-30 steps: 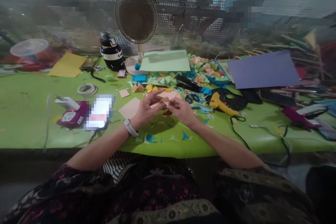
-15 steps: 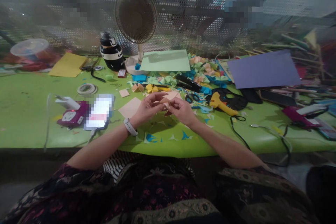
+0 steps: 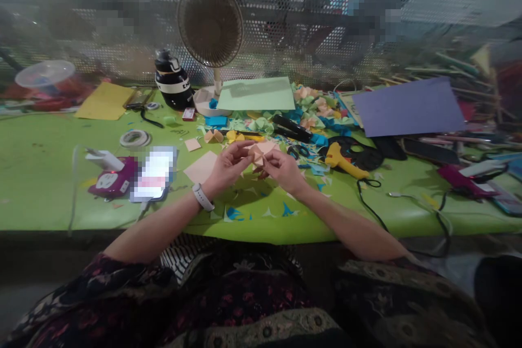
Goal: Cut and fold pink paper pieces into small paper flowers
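A small folded piece of peach paper (image 3: 258, 156) is held up between both hands over the green table. My left hand (image 3: 229, 166), with a white band at the wrist, pinches its left side between thumb and fingers. On the other side my right hand (image 3: 285, 173) grips it with thumb and forefinger. Behind the hands lies more peach paper, partly hidden by them. A flat peach sheet (image 3: 200, 167) lies beside my left wrist, and a smaller peach square (image 3: 193, 144) sits a little beyond it. Blue and pale paper scraps (image 3: 289, 210) are scattered below the hands.
A yellow glue gun (image 3: 342, 162) and its cord lie to the right. Scissors (image 3: 298, 151) and a black stapler (image 3: 291, 128) rest among a paper heap. A phone (image 3: 154, 174) and tape roll (image 3: 135, 138) are at left; a fan (image 3: 211, 24) and bottle (image 3: 174, 81) stand behind.
The folded peach paper has turned in my fingers, so its creased, opened-out face shows more now. Both hands keep nearly the same place.
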`<state>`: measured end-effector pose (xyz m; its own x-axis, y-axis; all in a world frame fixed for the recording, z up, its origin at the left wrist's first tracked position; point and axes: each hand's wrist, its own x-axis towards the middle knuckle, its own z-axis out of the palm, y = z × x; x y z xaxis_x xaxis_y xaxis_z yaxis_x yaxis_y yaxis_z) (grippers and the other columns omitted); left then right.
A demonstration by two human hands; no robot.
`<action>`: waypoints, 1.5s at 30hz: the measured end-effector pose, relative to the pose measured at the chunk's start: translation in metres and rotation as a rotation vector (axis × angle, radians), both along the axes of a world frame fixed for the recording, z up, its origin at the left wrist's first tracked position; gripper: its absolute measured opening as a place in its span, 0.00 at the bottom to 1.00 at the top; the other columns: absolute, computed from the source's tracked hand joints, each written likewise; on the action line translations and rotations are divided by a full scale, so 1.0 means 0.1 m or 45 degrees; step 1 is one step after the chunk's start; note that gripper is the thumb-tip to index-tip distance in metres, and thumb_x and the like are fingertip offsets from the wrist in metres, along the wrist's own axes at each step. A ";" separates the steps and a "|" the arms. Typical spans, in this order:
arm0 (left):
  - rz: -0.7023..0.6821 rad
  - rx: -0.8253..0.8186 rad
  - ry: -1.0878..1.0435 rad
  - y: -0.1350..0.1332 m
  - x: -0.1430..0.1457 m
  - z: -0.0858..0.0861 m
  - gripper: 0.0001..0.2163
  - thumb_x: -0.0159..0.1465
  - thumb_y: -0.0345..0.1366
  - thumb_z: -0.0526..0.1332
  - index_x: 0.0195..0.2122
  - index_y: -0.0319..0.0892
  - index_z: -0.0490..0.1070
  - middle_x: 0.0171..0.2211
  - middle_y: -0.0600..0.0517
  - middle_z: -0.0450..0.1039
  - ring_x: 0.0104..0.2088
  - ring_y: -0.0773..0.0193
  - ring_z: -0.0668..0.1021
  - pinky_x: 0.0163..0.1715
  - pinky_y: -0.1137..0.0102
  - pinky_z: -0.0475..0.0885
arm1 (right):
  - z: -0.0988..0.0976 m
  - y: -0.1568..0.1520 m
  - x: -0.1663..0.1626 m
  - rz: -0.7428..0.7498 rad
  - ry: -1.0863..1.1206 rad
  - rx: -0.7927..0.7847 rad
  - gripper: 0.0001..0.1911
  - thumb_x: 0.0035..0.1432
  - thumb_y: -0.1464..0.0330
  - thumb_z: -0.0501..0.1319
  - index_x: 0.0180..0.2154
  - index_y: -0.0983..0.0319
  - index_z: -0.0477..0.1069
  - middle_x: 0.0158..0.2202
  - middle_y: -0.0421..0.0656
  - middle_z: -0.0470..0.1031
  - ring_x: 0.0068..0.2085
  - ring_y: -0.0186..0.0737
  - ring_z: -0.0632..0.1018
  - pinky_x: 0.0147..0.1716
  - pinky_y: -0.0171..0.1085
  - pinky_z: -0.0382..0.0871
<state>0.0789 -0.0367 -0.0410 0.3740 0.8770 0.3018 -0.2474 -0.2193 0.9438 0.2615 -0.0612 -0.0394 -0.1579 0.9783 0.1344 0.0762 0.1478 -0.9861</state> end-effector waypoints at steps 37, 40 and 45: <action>-0.011 -0.180 -0.027 0.04 0.00 -0.08 0.16 0.56 0.40 0.73 0.43 0.40 0.77 0.36 0.49 0.79 0.36 0.64 0.80 0.43 0.66 0.75 | -0.07 -0.01 0.09 -0.133 -0.726 0.495 0.14 0.65 0.59 0.59 0.38 0.61 0.77 0.28 0.42 0.79 0.26 0.36 0.74 0.29 0.35 0.65; -0.028 -0.188 -0.049 0.05 -0.01 -0.08 0.17 0.56 0.40 0.74 0.43 0.40 0.77 0.36 0.49 0.79 0.36 0.65 0.80 0.43 0.66 0.76 | -0.06 -0.01 0.09 -0.130 -0.728 0.517 0.14 0.65 0.59 0.58 0.37 0.61 0.77 0.28 0.42 0.79 0.26 0.36 0.73 0.29 0.35 0.64; -0.034 -0.204 -0.034 0.04 -0.01 -0.05 0.18 0.55 0.41 0.74 0.44 0.40 0.77 0.35 0.50 0.78 0.35 0.66 0.80 0.41 0.67 0.75 | -0.08 0.01 0.08 -0.143 -0.721 0.519 0.13 0.64 0.60 0.58 0.36 0.61 0.77 0.27 0.41 0.79 0.26 0.35 0.73 0.29 0.34 0.64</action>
